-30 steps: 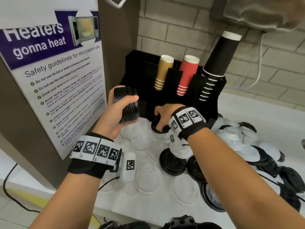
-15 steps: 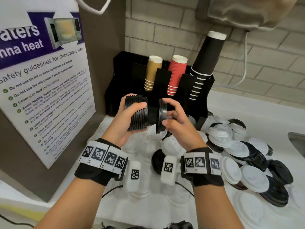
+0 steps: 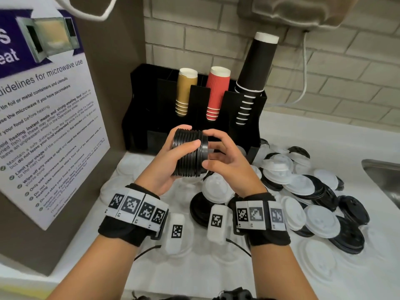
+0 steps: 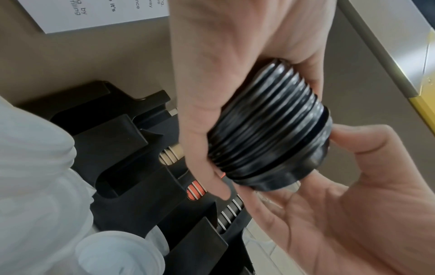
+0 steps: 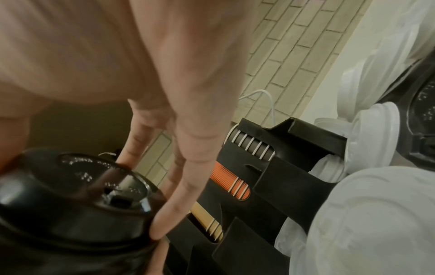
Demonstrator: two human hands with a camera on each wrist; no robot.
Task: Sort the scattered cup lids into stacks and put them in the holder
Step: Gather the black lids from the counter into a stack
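Left hand (image 3: pixel 166 161) gripped black lid stack (image 3: pixel 187 153); right hand (image 3: pixel 227 161) pinched the end lid (image 3: pixel 204 154) at 3 o'clock, should've pressed rims square until nested.

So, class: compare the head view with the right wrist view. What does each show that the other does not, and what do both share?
Only the head view: the left hand gripping the stack of black lids, the microwave poster, the sink, and both wristbands.
Only the right wrist view: the embossed top face and sip hole of the end lid that the right hand presses on.
Both: the black holder, its gold, red and black cups, white lids, the brick wall.
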